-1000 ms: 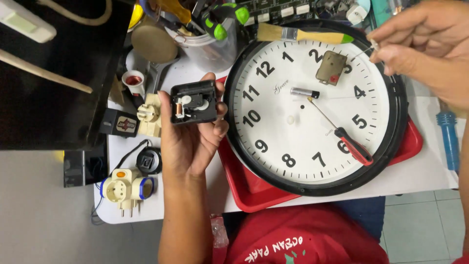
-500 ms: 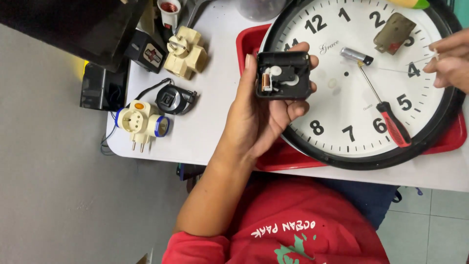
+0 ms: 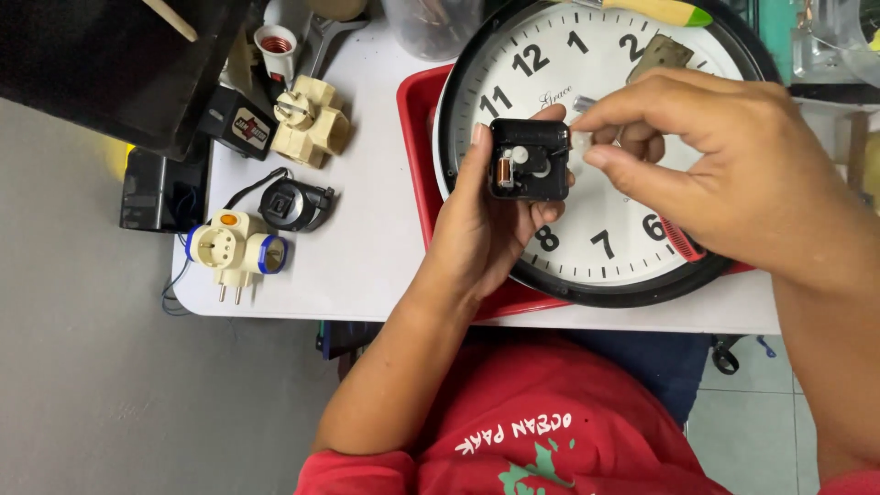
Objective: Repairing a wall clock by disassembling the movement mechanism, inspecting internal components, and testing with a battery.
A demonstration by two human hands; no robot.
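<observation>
My left hand [image 3: 477, 234] holds a small black clock movement box [image 3: 530, 159], open side up, with white gears and a copper coil showing. My right hand [image 3: 724, 174] hovers just right of it, thumb and forefinger pinched on a tiny white part [image 3: 581, 139] at the box's right edge. Both hands are over a large round wall clock [image 3: 550, 69] with a white face and black rim, lying in a red tray [image 3: 417, 137]. A red-handled screwdriver [image 3: 679, 242] lies on the clock face, mostly hidden by my right hand.
On the white table [image 3: 367, 238] to the left lie cream plug adapters [image 3: 312, 119], a white-and-blue adapter [image 3: 235, 252], a black round plug [image 3: 293, 203] and a lamp socket [image 3: 275, 44]. A clear container [image 3: 431, 27] stands at the back. A small brown plate [image 3: 662, 53] rests on the clock.
My right hand has come in from the right edge to the movement box and pinched a small white part. The view has shifted, and my left hand keeps the box.
</observation>
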